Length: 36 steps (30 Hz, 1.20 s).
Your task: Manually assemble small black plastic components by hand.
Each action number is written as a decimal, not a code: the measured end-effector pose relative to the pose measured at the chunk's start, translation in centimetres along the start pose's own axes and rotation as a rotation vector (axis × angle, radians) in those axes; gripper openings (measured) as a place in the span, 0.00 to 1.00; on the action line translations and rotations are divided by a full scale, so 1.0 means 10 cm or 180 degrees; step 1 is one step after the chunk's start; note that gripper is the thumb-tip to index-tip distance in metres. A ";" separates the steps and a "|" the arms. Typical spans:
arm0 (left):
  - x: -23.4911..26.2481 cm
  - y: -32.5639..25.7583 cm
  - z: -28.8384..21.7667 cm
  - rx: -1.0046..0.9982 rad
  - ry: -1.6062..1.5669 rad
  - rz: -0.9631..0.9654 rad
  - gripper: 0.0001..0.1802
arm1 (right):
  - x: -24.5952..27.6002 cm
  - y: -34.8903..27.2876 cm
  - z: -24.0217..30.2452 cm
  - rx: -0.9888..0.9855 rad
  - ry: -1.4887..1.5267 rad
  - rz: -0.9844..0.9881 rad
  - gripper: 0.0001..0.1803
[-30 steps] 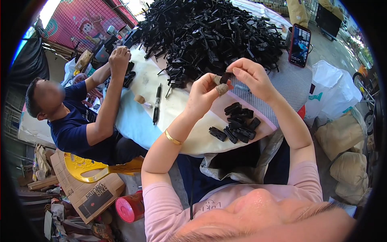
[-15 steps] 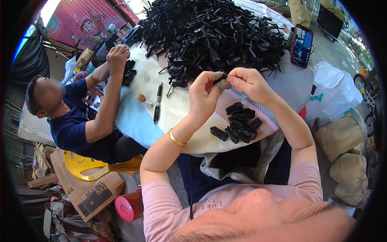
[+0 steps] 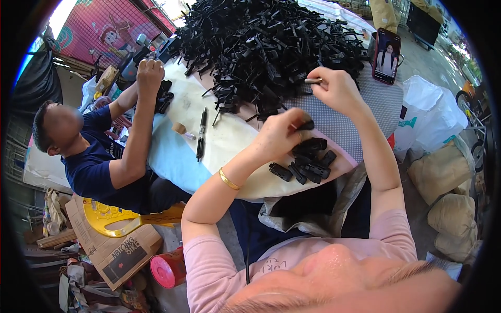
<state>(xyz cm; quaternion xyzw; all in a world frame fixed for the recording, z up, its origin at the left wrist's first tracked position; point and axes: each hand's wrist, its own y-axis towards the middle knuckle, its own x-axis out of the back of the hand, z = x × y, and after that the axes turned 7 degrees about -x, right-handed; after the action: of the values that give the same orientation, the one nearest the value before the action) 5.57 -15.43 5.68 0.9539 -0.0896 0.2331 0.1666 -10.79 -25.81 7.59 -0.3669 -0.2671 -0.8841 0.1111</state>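
Parted from the right one, my left hand has dropped to the small heap, pinching a blurred black piece — the heap seems kept near for short reaches — while my right hand pinches a pale tool near the big pile

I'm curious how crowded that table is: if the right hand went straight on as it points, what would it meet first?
Probably the large heap of black plastic parts ahead of the right hand, though the hand's height is unclear, so it might pass above.
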 end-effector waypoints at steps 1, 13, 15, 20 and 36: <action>0.00 0.01 0.02 -0.0015 0.0067 0.0502 0.13 | -0.05 0.00 -0.03 0.0028 -0.0308 0.0045 0.11; 0.08 0.10 0.28 0.0943 -0.2083 -0.0552 0.23 | -0.21 -0.02 -0.02 0.0375 0.0117 0.0542 0.08; 0.15 0.09 0.25 0.1012 -0.2345 -0.0457 0.21 | -0.13 -0.05 0.12 0.0170 0.0725 0.1000 0.08; 0.26 0.10 0.29 0.0286 -0.3400 -0.0366 0.27 | -0.17 -0.11 0.18 0.0727 0.0935 0.1334 0.07; 0.11 0.07 0.16 -0.0367 -0.1723 -0.1185 0.19 | -0.23 -0.16 0.24 0.0101 0.2297 0.1066 0.10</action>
<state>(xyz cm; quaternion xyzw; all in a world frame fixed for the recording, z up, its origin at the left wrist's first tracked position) 7.08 -16.77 5.07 0.9702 0.0322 -0.0687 0.2302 -8.39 -23.15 6.76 -0.0694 -0.1609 -0.9217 0.3461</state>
